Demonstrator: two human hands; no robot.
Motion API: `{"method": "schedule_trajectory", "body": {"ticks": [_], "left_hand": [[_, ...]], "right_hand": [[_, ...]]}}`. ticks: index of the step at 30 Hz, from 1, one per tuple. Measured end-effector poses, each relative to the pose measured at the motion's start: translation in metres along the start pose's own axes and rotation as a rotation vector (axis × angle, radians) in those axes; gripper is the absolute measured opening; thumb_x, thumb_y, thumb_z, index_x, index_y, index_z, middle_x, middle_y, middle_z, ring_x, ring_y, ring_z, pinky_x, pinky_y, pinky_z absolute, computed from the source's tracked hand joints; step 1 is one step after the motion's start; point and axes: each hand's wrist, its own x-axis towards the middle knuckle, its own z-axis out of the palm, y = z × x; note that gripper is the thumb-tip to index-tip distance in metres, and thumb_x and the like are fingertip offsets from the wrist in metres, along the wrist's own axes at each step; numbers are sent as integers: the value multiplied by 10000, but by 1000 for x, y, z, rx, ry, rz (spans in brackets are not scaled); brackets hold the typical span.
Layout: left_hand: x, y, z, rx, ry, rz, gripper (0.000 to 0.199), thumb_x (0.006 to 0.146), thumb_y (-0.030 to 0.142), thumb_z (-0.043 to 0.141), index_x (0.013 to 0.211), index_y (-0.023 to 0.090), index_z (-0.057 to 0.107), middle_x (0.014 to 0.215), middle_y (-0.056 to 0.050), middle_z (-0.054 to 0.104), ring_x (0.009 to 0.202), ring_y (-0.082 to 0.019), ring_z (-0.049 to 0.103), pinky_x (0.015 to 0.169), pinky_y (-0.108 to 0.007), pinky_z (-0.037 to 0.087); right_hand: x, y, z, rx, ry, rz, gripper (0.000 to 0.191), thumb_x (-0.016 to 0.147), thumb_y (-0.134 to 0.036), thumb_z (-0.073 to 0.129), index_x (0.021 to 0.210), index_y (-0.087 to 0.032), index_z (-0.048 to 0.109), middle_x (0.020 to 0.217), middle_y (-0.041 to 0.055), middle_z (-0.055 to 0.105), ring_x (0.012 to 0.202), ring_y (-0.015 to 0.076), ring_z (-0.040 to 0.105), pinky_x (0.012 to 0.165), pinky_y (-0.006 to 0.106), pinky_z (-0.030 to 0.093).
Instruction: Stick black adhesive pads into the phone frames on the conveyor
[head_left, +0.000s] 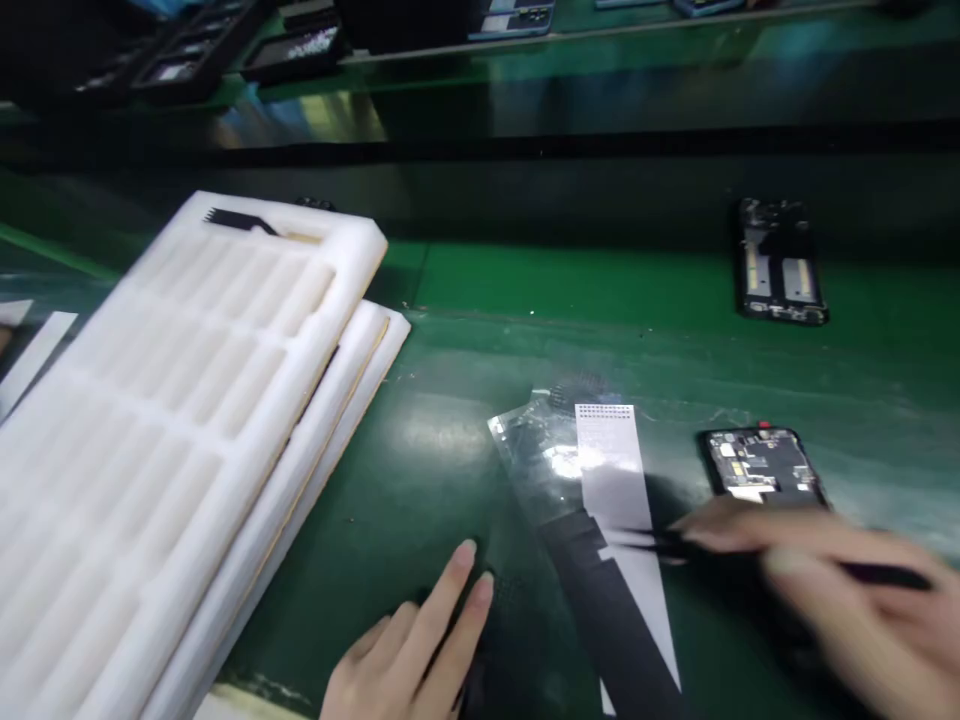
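My right hand, smeared by motion, grips black tweezers that point left. Their tips reach over a white strip and the edge of a black strip; contact cannot be made out. Clear film lies beside and partly under these strips. Partly covered by the right hand is an opened phone with its circuit board exposed. My left hand rests at the bottom middle, two fingers stretched out and the others curled, left of the black strip. A dark shape beneath its fingers is unclear.
Stacked white foam trays with slots fill the left side, a black comb-ended piece lying on the top one. Farther back at right sits another opened phone. A raised shelf along the back carries dark trays and phone parts.
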Motion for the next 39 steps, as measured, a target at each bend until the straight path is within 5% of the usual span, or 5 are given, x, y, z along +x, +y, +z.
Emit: {"method": "schedule_trajectory", "body": {"ticks": [6,26,29,33,39], "left_hand": [[9,6,5,140,31,90,609,821,-16,464,1400,142,569,1497,-81,504,675,-155,648,529,-279,578],[11,5,9,98,58,109,688,740,-45,425,1396,118,551,1449,-91,581,661,-174,663,458,-281,554],[12,7,4,-296,144,-63,594,848,19,440,1424,157,490,1364,-98,660,827,-191,710,611,-261,591],[23,21,-9,-1463,132,-564,377,1007,300,488,1379,322,431,1168,-46,692,833,-136,674,586,-185,488],[53,34,-24,-2343,-124,-488,280,953,371,634,1191,223,625,987,-41,655,673,-64,556,645,-218,385]], "right_hand": [[2,-26,70,121,-199,-119,233,968,-148,552,1087,-294,689,983,-13,802,884,155,775,810,191,606],[0,-18,76,212,-218,-5,304,998,-178,537,1245,-251,697,1130,20,787,992,144,763,911,191,579],[2,-23,73,218,-183,47,296,1017,-233,513,1037,-249,808,1148,40,783,994,168,767,892,196,595],[-2,-37,62,248,-57,123,408,1027,-376,509,804,-330,847,1089,11,798,956,180,778,835,177,614],[-20,-53,55,311,44,260,288,960,-491,596,917,-343,839,959,19,819,862,207,790,788,220,645]]}}
